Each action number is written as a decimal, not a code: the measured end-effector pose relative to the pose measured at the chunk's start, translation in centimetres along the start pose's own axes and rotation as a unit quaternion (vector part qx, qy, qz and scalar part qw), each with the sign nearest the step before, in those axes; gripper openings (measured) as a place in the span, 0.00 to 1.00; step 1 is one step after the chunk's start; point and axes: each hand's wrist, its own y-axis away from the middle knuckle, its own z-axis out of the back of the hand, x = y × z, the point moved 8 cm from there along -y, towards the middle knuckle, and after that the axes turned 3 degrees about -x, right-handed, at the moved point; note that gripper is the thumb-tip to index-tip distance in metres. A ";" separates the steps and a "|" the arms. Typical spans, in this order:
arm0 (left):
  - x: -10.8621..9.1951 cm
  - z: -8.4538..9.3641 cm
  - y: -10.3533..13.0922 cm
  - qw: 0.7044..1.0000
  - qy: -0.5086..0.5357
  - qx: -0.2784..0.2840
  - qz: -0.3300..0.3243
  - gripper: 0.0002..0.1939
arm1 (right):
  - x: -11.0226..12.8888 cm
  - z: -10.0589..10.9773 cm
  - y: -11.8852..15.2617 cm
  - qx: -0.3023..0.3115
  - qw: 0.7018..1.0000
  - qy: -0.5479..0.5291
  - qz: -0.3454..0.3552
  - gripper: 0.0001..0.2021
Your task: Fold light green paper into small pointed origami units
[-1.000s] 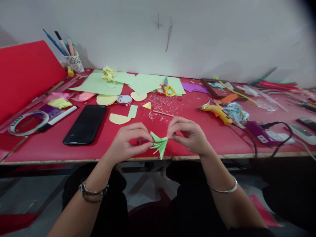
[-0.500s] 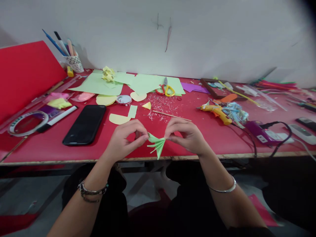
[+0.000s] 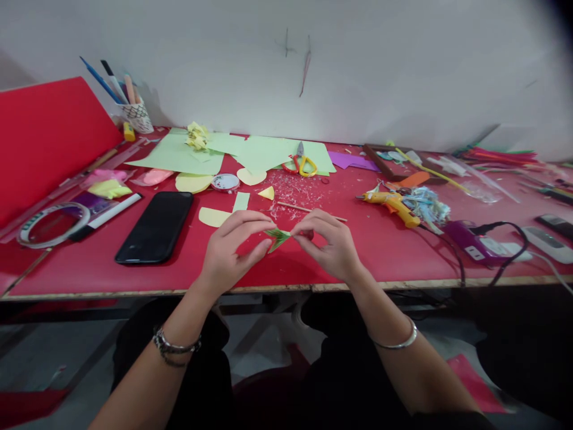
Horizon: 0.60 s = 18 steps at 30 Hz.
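Note:
A small pleated piece of green paper (image 3: 280, 238) is held above the table's front part, its folds fanning out to the left. My right hand (image 3: 329, 243) pinches its narrow right end between thumb and fingertips. My left hand (image 3: 237, 248) is at the fanned end, with forefinger and thumb at the edges of the folds and a gap between them. Just behind the hands lie a thin wooden stick (image 3: 311, 211), a small yellow paper wedge (image 3: 267, 193), a pale green paper strip (image 3: 241, 202) and a cream paper piece (image 3: 213, 217).
A black phone (image 3: 155, 227) lies left of my hands. Scissors (image 3: 301, 162) rest on green paper sheets (image 3: 264, 153) at the back. To the right are a yellow glue gun (image 3: 394, 205) and a purple power strip (image 3: 470, 240) with cords. A pen cup (image 3: 138, 116) stands back left.
Both hands have moved slightly up and closer together with the green paper. The fan has turned, its folds now pointing left rather than downward, and my left thumb and forefinger are further apart.

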 end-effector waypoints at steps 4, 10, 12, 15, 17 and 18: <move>0.3 -1.0 0.2 1.000 0.008 0.025 -0.004 0.11 | 0.3 0.1 0.0 -0.006 1.000 -0.010 -0.005 0.06; 0.3 -1.9 0.6 0.998 0.029 0.048 -0.008 0.14 | 0.7 0.4 -0.1 -0.034 0.997 -0.054 -0.033 0.04; 0.2 -2.0 0.7 0.998 0.037 0.054 -0.012 0.15 | 0.8 0.4 -0.1 -0.042 0.996 -0.064 -0.042 0.04; 0.2 -2.1 0.7 0.997 0.044 0.063 -0.017 0.17 | 0.7 0.2 0.0 -0.049 0.995 -0.064 -0.058 0.03; 0.3 -2.1 0.7 0.997 0.043 0.064 -0.018 0.17 | 0.6 0.1 0.1 -0.046 0.995 -0.061 -0.063 0.03; 0.3 -2.2 0.6 0.997 0.042 0.065 -0.019 0.17 | 0.7 0.0 0.1 -0.045 0.995 -0.060 -0.064 0.03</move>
